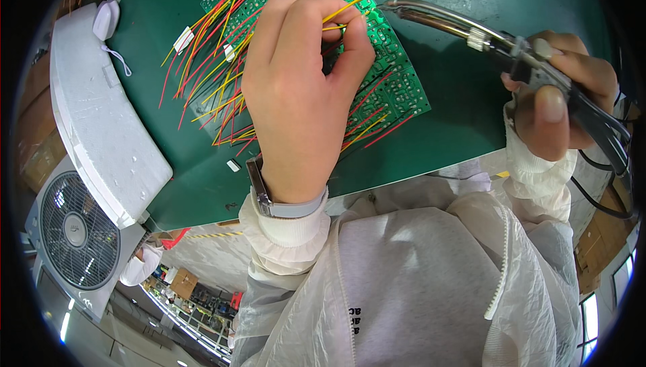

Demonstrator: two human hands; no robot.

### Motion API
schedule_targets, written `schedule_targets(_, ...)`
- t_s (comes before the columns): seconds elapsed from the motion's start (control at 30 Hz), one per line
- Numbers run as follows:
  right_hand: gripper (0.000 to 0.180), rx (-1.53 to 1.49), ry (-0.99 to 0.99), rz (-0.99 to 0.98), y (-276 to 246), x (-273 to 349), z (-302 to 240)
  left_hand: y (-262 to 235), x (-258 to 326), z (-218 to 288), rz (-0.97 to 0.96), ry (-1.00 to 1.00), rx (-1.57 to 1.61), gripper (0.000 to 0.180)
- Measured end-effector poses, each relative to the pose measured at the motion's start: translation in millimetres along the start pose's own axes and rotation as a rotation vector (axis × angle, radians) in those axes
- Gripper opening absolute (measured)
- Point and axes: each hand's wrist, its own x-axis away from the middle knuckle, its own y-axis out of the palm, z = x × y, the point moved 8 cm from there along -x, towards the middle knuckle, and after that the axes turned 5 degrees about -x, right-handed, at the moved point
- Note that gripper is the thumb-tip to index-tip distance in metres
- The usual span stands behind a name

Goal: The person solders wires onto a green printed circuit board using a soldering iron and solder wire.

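A green circuit board panel (397, 64) lies on the green table mat, with many red and yellow wires (219, 64) standing out of it. My left hand (299, 77) is over the panel, thumb and forefinger pinched on a yellow wire (354, 3). My right hand (565, 91) grips the black handle of a soldering iron (478, 38) with a thin metal feed tube along it. The iron's tip meets the board beside the end of the pinched wire; whether it touches the wire is too small to tell. My palm hides the middle of the panel.
A white foam block (101, 111) stands along the table's left edge, with a box fan (77, 229) beyond it. A small white piece (233, 165) lies near my left wrist. The iron's black cable (599, 209) hangs at the right. Cardboard boxes (599, 252) stand lower right.
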Motion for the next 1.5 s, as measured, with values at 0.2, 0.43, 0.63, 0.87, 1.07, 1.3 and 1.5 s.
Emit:
schedule_targets(0.2, 0.031, -0.075, 0.009, 0.022, -18, -5, 5, 1, 0, -1, 0.017, -0.006, 0.026, 0.010)
schedule_targets(0.43, 0.026, -0.055, 0.121, 0.089, -30, -4, 12, -4, -1, 4, 0.011, 0.074, -0.042, 0.014)
schedule_targets(0.63, 0.026, 0.003, 0.050, 0.230, -26, -1, 8, -8, 0, 0, 0.008, 0.065, -0.031, 0.011)
schedule_targets(0.87, 0.029, -0.224, 0.103, 0.261, -28, 0, 13, -35, 1, 13, 0.071, -0.119, -0.058, 0.025)
schedule_targets(1.07, 0.028, -0.218, 0.097, 0.281, -26, 2, 13, -22, 24, 14, -0.062, -0.135, 0.339, 0.028)
schedule_targets(1.3, 0.027, -0.180, 0.139, 0.242, -26, 4, 10, -13, 27, 25, -0.099, -0.069, 0.055, 0.016)
schedule_targets(1.5, 0.027, -0.142, 0.164, 0.224, -25, 16, 4, -5, 25, 22, -0.078, -0.112, 0.019, 0.017)
